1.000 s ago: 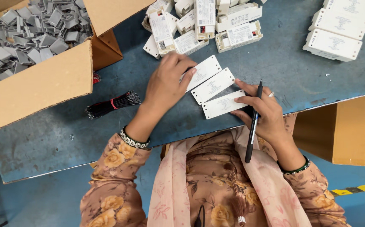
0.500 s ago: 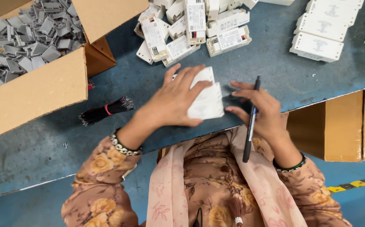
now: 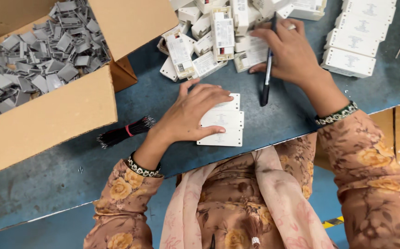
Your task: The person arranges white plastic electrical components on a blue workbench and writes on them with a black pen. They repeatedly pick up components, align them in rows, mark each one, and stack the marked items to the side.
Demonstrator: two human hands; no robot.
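Blue worktable [image 3: 48, 189] carries everything. Open brown cardboard box [image 3: 48, 115] of grey plastic clips [image 3: 29, 69] sits well left of the left hand [image 3: 188, 115]. That hand lies flat, fingers spread, pressing three flat white rectangular modules [image 3: 225, 127] side by side, gripping nothing. Right hand [image 3: 289, 48], black pen [image 3: 267, 76] pinched between its fingers, touches the heap of white rectangular units [image 3: 218, 41] beyond. Black wire bundle with red tie [image 3: 126, 131] lies just left. Step looks like sorting: fingers must free up to pick.

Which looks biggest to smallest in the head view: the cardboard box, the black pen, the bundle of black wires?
1. cardboard box, far the largest.
2. bundle of black wires and black pen: similar length; the right hand covers part of the pen, so no ranking between them.
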